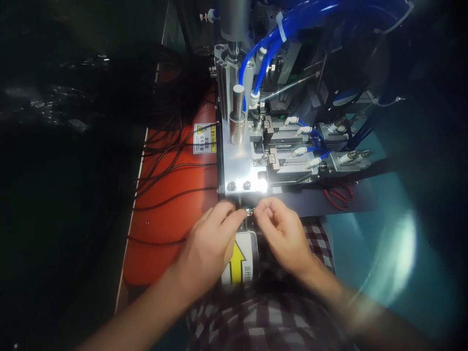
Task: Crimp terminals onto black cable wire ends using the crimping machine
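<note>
My left hand (pixel 210 241) and my right hand (pixel 283 231) meet just below the front edge of a metal machine plate (pixel 237 170). Both pinch with thumb and fingertips at a tiny part with thin coloured wires (pixel 250 211) between them. The part is too small to name. Under my hands lies a white label with a yellow arrow (pixel 241 258). My fingers are curled closed on both hands.
A pneumatic machine with blue hoses (pixel 278 44) and a steel cylinder (pixel 237 114) rises behind. Black cables (pixel 171 170) cross an orange surface (pixel 164 229) at left. Red-handled scissors (pixel 340 195) lie at right. A yellow warning sticker (pixel 204 138) is on the orange surface.
</note>
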The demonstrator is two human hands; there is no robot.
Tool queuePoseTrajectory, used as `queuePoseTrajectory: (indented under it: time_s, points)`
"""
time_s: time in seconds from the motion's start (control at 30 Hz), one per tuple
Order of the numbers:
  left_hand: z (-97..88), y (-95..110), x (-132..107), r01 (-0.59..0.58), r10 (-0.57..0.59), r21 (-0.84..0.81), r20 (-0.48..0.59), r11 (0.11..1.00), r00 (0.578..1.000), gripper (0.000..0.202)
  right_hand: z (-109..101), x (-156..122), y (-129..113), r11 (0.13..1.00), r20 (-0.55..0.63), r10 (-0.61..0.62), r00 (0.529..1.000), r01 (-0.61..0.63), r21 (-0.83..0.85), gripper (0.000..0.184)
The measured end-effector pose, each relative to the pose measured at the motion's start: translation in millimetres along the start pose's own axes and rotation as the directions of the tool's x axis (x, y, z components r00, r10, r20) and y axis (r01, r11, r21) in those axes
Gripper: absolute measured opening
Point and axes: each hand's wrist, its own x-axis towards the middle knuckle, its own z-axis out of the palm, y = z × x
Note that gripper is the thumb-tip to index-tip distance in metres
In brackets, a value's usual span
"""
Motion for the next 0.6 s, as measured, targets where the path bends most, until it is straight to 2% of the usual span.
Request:
queuePoseTrajectory:
  time_s: [0.2,0.3,0.4,0.6]
  points:
    - [-0.6,0.7,1.0,0.000,0.000,0.006,-0.001,1.000,1.000,0.026,0.6,2.2,-2.1,0.995,0.026,0.025,0.999,-0.028,0.097,0.016]
    - [-1.3,1.0,1.6,-0.004,0.004,0.026,-0.011,1.000,1.000,0.025,0.5,2.2,-3.8,0.996,0.031,0.014,0.999,-0.017,0.092,0.016]
    - [-1.2,0.5,1.9,-0.012,0.013,0.026,-0.013,1.000,1.000,0.024,3.3,2.3,-3.1,0.992,0.005,0.034,0.999,-0.034,0.118,0.016]
    - [-1.2,0.5,1.9,-0.012,0.012,0.021,-0.007,1.000,1.000,0.024,14.4,3.3,-2.1,0.949,-0.054,0.132,0.990,-0.111,0.296,0.016]
